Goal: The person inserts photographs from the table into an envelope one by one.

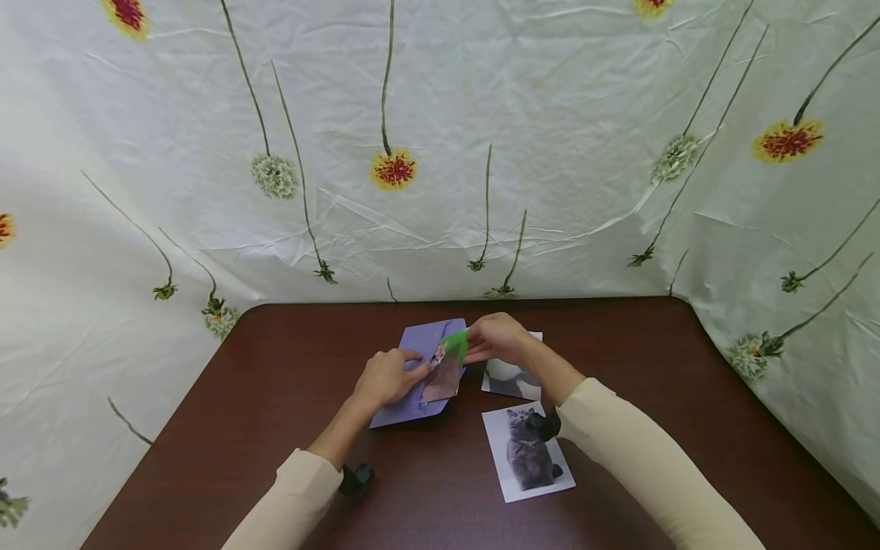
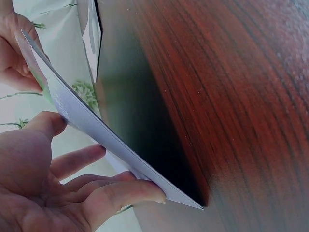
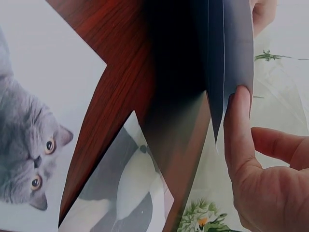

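Observation:
A purple envelope (image 1: 422, 336) is tilted up over the dark table. My left hand (image 1: 390, 377) grips it by its left side, with the fingers and thumb against the paper in the left wrist view. A photo (image 1: 443, 380) with a pinkish-brown picture and a bright green top overlaps the envelope's front. My right hand (image 1: 496, 338) pinches the photo near its green upper right edge. In the right wrist view, one right finger (image 3: 240, 125) lies along the pale sheet (image 3: 240, 48); the rest of the grip is partly hidden.
A photo of a grey cat (image 1: 529, 458) lies on the table (image 1: 302, 367), partly behind the right wrist's black camera (image 1: 546, 425). Beyond it lies another photo (image 1: 512, 384) with a white and grey picture, partly under the right forearm. A flowered cloth (image 1: 440, 221) hangs behind.

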`<state>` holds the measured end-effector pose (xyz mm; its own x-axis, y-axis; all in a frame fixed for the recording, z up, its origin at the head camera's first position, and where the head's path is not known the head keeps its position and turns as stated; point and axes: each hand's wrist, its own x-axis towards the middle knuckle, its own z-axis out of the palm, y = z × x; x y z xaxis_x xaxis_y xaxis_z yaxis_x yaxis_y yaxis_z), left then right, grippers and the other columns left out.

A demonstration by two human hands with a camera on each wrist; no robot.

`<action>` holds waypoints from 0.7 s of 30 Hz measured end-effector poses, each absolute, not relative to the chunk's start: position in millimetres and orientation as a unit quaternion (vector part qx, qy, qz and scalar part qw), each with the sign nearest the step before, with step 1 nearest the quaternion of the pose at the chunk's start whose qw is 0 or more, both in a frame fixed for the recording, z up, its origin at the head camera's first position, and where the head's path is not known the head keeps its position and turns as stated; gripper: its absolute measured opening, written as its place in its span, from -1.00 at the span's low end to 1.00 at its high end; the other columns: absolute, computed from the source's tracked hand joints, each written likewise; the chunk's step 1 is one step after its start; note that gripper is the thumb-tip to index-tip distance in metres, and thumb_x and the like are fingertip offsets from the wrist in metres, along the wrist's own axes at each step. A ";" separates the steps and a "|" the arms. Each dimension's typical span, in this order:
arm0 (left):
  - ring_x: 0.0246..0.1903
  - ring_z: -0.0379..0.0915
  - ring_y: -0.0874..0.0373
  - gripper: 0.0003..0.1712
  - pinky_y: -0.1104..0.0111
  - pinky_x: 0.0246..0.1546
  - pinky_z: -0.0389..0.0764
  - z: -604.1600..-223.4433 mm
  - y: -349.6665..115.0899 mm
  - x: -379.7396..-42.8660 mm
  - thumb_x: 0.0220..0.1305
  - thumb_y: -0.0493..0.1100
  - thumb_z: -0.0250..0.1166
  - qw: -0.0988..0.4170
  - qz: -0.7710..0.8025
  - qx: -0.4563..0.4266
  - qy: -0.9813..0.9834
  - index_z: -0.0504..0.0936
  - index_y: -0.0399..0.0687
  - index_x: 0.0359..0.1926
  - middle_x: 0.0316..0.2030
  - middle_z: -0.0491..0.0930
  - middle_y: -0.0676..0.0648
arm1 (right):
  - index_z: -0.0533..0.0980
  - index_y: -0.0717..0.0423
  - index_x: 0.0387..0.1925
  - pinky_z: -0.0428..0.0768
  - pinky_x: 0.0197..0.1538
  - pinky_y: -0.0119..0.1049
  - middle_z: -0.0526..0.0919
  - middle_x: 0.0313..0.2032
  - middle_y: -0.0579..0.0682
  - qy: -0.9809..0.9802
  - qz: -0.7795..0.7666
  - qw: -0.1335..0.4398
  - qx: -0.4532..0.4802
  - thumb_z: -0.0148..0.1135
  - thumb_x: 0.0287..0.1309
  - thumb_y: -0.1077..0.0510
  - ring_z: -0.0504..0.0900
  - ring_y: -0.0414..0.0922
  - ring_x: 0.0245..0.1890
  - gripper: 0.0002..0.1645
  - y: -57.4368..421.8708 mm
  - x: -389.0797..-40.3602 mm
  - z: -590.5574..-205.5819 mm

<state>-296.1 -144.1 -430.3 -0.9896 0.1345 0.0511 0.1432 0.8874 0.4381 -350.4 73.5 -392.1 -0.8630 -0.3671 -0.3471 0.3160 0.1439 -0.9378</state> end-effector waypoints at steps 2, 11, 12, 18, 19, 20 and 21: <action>-0.04 0.67 -0.25 -0.52 -0.03 -0.09 0.65 -430.0 -144.3 -296.1 0.34 0.13 0.27 0.006 -0.227 -0.069 -0.971 0.73 0.00 0.13 0.07 0.70 -0.25 | 0.43 0.63 0.15 0.71 -0.02 -0.10 0.69 -0.22 0.33 0.707 -0.657 0.261 -0.018 -0.06 0.41 0.39 0.75 -0.03 -0.36 -0.59 71.0 -350.1 -392.4; -0.08 0.68 -0.23 -0.52 0.01 -0.16 0.66 -431.1 -145.3 -296.6 0.37 0.13 0.25 -0.005 -0.231 -0.067 -0.971 0.72 0.00 0.16 0.06 0.70 -0.27 | 0.45 0.66 0.09 0.74 -0.13 -0.17 0.69 -0.28 0.33 0.695 -0.672 0.257 -0.007 -0.06 0.37 0.43 0.76 -0.05 -0.44 -0.62 60.6 -351.8 -398.4; -0.08 0.68 -0.23 -0.52 0.01 -0.17 0.66 -431.4 -145.4 -296.6 0.37 0.13 0.24 -0.007 -0.232 -0.066 -0.970 0.71 0.00 0.16 0.07 0.70 -0.27 | 0.45 0.67 0.09 0.74 -0.15 -0.18 0.69 -0.29 0.31 0.695 -0.671 0.257 -0.007 -0.06 0.37 0.42 0.76 -0.06 -0.45 -0.61 59.8 -352.0 -399.2; -0.05 0.67 -0.25 -0.52 0.01 -0.15 0.66 -431.1 -145.6 -296.3 0.38 0.12 0.24 -0.008 -0.235 -0.068 -0.969 0.71 -0.01 0.17 0.07 0.70 -0.26 | 0.45 0.67 0.09 0.74 -0.22 -0.23 0.69 -0.35 0.27 0.693 -0.673 0.260 0.006 -0.06 0.38 0.41 0.75 -0.07 -0.50 -0.61 55.9 -353.0 -402.4; -0.05 0.68 -0.24 -0.52 0.01 -0.15 0.66 -430.9 -145.8 -296.1 0.38 0.12 0.24 -0.007 -0.236 -0.069 -0.969 0.71 -0.01 0.16 0.07 0.70 -0.25 | 0.45 0.67 0.10 0.74 -0.22 -0.23 0.68 -0.35 0.27 0.693 -0.673 0.260 0.009 -0.06 0.38 0.41 0.75 -0.07 -0.51 -0.61 55.2 -353.1 -402.3; -0.06 0.68 -0.23 -0.52 0.02 -0.16 0.66 -430.7 -145.9 -295.9 0.38 0.12 0.24 -0.006 -0.237 -0.069 -0.969 0.72 -0.01 0.16 0.07 0.70 -0.25 | 0.44 0.67 0.10 0.74 -0.22 -0.22 0.68 -0.34 0.28 0.693 -0.673 0.258 0.012 -0.06 0.38 0.42 0.75 -0.07 -0.51 -0.61 54.5 -353.2 -402.3; -0.07 0.68 -0.23 -0.53 0.03 -0.17 0.66 -430.4 -146.0 -295.8 0.38 0.11 0.24 -0.006 -0.238 -0.069 -0.969 0.72 -0.01 0.16 0.07 0.70 -0.25 | 0.44 0.66 0.11 0.74 -0.22 -0.22 0.68 -0.33 0.29 0.694 -0.673 0.256 0.014 -0.06 0.37 0.42 0.74 -0.07 -0.52 -0.60 53.7 -353.1 -402.1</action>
